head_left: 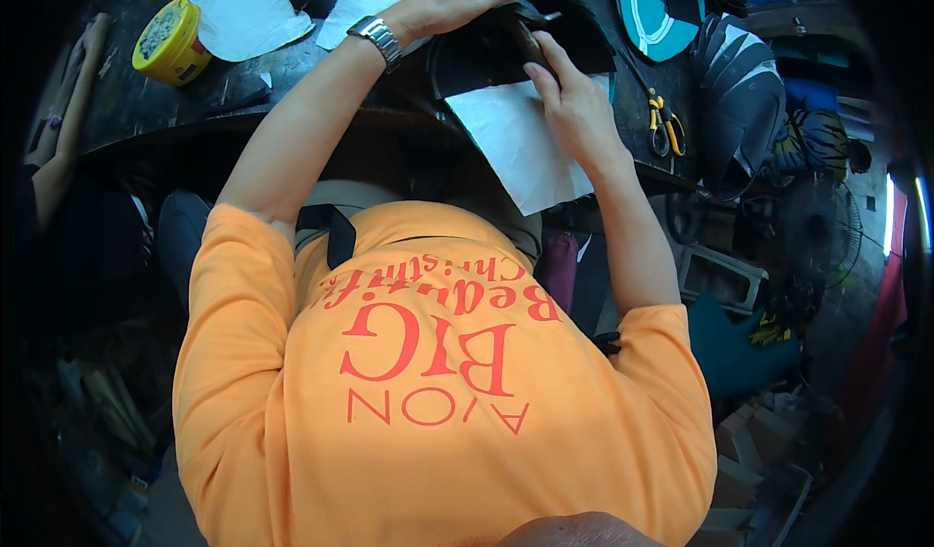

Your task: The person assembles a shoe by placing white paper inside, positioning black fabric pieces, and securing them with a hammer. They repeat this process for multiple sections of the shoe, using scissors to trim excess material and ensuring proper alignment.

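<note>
At the top middle, my left hand point(469, 0), with a metal watch point(377, 41) on its wrist, lies with fingers stretched out over black sheet material point(467, 59) on the dark table. My right hand point(576, 100) is closed round the brown handle of a tool point(526, 43). A bit of shiny metal shows at the tool's far end, beside my left thumb; its kind is hard to make out. Below the black material, a white sheet point(511, 143) hangs over the table's near edge, partly behind my right hand.
A yellow tub point(171, 43) of greyish stuff and white sheets point(248, 12) lie left. Right are yellow-and-black-handled scissors point(665, 125), a teal-and-white piece point(660, 12) and stacked black-and-grey curved pieces point(739, 95). Another person's arms point(70, 95) rest far left. A fan point(819, 228) stands right.
</note>
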### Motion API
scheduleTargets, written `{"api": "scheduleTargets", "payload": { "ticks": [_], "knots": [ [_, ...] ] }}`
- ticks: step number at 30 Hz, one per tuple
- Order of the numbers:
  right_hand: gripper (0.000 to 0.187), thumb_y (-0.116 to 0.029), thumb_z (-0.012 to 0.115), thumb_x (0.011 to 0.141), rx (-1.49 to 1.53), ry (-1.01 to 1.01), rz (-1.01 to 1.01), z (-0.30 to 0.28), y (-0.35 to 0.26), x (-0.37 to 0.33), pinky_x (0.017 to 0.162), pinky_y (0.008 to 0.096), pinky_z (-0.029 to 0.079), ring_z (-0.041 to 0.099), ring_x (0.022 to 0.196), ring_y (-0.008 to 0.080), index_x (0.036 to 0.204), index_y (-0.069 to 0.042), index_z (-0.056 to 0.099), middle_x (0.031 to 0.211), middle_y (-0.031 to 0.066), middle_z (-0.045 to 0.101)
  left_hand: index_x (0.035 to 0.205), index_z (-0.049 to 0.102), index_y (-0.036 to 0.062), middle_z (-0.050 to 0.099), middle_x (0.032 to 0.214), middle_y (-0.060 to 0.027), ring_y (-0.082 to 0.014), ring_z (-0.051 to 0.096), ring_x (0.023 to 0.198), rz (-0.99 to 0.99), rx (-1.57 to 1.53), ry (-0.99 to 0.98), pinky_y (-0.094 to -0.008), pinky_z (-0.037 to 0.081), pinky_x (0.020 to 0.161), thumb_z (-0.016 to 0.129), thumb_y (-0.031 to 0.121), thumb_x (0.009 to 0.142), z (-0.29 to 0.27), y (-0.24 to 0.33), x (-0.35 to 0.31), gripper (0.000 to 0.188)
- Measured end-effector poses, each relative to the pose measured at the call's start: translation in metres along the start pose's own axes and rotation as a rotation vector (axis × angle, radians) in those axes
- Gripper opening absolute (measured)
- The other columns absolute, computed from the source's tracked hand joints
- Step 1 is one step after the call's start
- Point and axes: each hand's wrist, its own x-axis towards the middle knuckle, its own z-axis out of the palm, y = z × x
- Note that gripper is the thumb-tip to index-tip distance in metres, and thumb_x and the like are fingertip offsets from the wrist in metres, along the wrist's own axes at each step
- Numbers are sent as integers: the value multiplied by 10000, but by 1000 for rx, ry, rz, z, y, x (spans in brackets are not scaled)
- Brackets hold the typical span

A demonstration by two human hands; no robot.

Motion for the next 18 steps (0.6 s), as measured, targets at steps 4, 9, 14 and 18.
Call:
{"api": "scheduleTargets", "payload": {
  "ticks": [4, 9, 14, 18],
  "knots": [
    [438, -294, 618, 1014, 205, -52, 65, -25, -18, 7, 731, 398, 551, 717, 793, 297, 1435, -178, 582, 984, 180, 732, 1471, 462, 104, 647, 1101, -105, -187, 622, 961, -100, -78, -139, -330, 492, 834, 568, 410, 1027, -16, 3, 5, 550],
    [489, -183, 622, 1022, 602, 190, -64, -28, -23, -45, 679, 282, 512, 594, 733, 128, 1499, -170, 512, 923, 83, 680, 1470, 468, 120, 593, 766, -1, -90, 538, 652, -192, -280, -340, -264, 427, 592, 590, 418, 1029, -44, 9, -6, 546],
    [494, -194, 666, 990, 164, -58, -38, -26, -15, -61, 871, 397, 543, 729, 1025, 361, 1461, -125, 534, 1164, 253, 695, 1454, 495, 82, 605, 1370, -198, -328, 562, 1279, -162, 284, -230, -397, 403, 1108, 569, 557, 997, -24, 15, -1, 664],
    [513, -174, 654, 995, 554, 111, 5, -31, -16, -70, 842, 353, 539, 736, 977, 342, 1480, -100, 504, 1130, 222, 714, 1437, 507, 74, 606, 1359, -191, -310, 553, 1282, -183, 22, -287, -384, 406, 1096, 550, 561, 1006, -22, 17, 5, 651]
  ]
}}
